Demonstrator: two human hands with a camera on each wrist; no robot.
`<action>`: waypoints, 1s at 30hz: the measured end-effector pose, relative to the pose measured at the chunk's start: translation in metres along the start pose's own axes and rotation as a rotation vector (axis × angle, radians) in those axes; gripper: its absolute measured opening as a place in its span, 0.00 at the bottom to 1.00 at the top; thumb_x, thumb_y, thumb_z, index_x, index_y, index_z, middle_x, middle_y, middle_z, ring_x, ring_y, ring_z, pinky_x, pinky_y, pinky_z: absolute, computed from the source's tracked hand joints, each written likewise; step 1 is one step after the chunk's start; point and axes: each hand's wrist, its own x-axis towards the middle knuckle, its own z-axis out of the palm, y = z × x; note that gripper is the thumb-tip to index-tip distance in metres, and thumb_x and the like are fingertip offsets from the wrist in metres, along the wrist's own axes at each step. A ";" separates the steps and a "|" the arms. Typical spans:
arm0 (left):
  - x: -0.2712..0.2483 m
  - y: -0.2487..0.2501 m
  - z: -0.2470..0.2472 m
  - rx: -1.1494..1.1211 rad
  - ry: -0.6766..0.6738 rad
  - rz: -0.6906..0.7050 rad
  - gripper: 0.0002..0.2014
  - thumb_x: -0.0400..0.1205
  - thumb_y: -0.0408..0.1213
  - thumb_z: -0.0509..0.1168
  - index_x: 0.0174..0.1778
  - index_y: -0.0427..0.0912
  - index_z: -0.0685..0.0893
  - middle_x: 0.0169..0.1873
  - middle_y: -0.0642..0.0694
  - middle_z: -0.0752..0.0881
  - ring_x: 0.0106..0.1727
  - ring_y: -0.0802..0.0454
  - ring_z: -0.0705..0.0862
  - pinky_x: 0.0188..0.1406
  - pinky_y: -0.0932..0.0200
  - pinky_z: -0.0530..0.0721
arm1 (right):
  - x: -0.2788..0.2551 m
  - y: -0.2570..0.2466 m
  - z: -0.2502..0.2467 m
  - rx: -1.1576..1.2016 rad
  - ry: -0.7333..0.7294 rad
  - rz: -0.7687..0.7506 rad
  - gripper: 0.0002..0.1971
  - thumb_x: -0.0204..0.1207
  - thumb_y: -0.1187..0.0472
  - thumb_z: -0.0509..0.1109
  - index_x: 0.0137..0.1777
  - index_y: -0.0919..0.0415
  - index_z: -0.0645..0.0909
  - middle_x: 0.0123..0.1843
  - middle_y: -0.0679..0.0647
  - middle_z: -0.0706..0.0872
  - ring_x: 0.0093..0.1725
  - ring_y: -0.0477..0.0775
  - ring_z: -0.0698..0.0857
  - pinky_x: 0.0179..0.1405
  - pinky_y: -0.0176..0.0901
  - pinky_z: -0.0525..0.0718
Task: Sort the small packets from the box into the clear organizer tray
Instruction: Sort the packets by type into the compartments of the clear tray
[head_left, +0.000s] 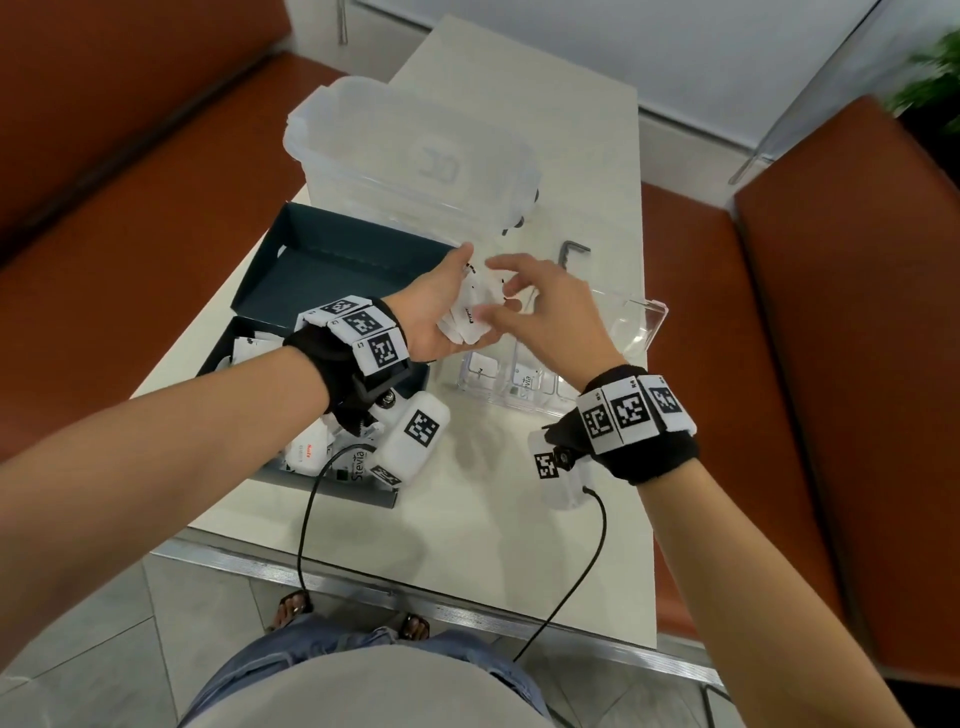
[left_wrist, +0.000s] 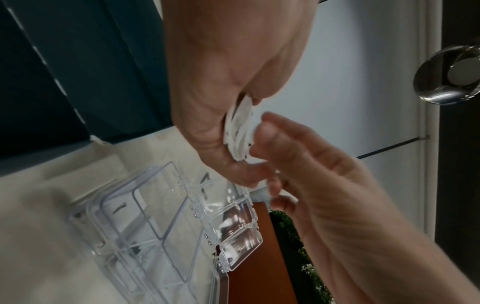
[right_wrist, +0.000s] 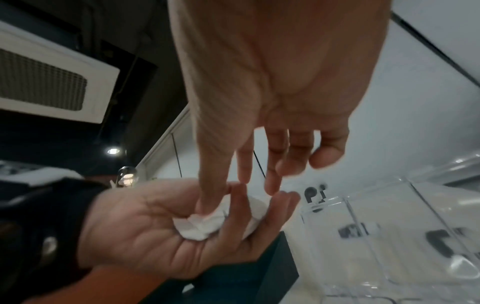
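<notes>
My left hand is palm up above the gap between the dark box and the clear organizer tray, its fingers curled round a bunch of small white packets. From the right, my right hand reaches over them with fingers spread. Its thumb rests on the packets, and the other fingers stay off them. In the left wrist view the packets stand on edge in my palm. More packets lie in the box. Two near tray compartments hold packets.
A large clear plastic container stands behind the box. A dark hex key lies on the white table beyond the tray. Orange benches flank the table. Cables hang over the table's metal front edge.
</notes>
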 end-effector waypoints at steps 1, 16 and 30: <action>0.000 0.000 0.000 0.043 -0.016 -0.008 0.30 0.85 0.63 0.52 0.64 0.41 0.81 0.48 0.41 0.90 0.46 0.46 0.90 0.38 0.54 0.89 | 0.001 -0.001 0.002 -0.056 -0.085 -0.003 0.26 0.68 0.49 0.78 0.67 0.44 0.79 0.51 0.49 0.80 0.44 0.39 0.81 0.48 0.33 0.78; -0.014 0.004 0.001 0.051 -0.167 0.073 0.13 0.89 0.35 0.55 0.61 0.30 0.78 0.53 0.29 0.88 0.52 0.37 0.90 0.45 0.51 0.91 | 0.018 0.020 -0.015 0.375 0.167 0.298 0.09 0.73 0.64 0.76 0.51 0.68 0.85 0.34 0.53 0.87 0.25 0.44 0.83 0.31 0.38 0.85; -0.017 0.007 -0.004 0.212 -0.028 0.388 0.16 0.84 0.25 0.64 0.68 0.31 0.78 0.58 0.37 0.86 0.47 0.47 0.89 0.35 0.59 0.89 | 0.016 0.007 -0.020 0.489 0.159 0.320 0.11 0.73 0.67 0.76 0.54 0.70 0.87 0.38 0.63 0.87 0.32 0.52 0.84 0.42 0.45 0.90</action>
